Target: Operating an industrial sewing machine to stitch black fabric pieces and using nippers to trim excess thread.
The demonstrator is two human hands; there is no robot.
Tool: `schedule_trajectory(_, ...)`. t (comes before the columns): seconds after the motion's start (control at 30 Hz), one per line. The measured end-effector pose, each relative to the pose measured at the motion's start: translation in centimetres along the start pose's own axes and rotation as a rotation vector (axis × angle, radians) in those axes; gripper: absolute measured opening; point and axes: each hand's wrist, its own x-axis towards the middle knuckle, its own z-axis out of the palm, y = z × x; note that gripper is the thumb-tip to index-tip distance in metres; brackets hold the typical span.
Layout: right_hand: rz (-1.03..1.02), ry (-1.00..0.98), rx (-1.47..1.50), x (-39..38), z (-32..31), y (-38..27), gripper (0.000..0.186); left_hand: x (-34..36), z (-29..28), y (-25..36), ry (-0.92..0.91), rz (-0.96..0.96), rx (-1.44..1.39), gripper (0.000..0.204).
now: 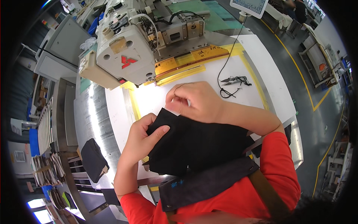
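A piece of black fabric (201,145) spreads in front of me, over the near edge of the white work surface. My left hand (143,136) grips its left corner, thumb on top and fingers underneath. Just above that corner, my right hand (194,100) is closed in a pinch, its fingertips beside a small white patch (173,111) at the fabric's edge. Whatever lies between those fingertips is too small to make out. Thread snips (235,80) with a black cord rest on the white surface, right of my right hand.
A large white sewing machine (125,56) stands at the back left, its metal clamp frame (182,56) beside it. Yellow tape (255,80) borders the white surface (268,56). A folded black bundle (94,160) lies at left. A control screen (250,6) stands at the back right.
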Motion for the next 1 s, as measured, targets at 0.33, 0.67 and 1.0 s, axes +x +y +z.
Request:
schedule_trajectory(0.33, -0.074, 0.286, -0.582, 1.8, -2.3, 5.7, 0.022, -2.1, -0.9, 0.2, -0.062, 0.023, 0.095, 0.018)
schedule_trajectory(0.67, 0.246, -0.398, 0.552, -2.6, 0.3, 1.4, 0.032, -1.6, -1.9, -0.6, 0.239, 0.095, -0.39, 0.029)
schedule_trajectory(1.0, -0.225, 0.049, -0.289, -3.2, -0.5, 4.1, 0.029, -2.5, -2.3, -2.5, 0.392, 0.093, -0.398, 0.028)
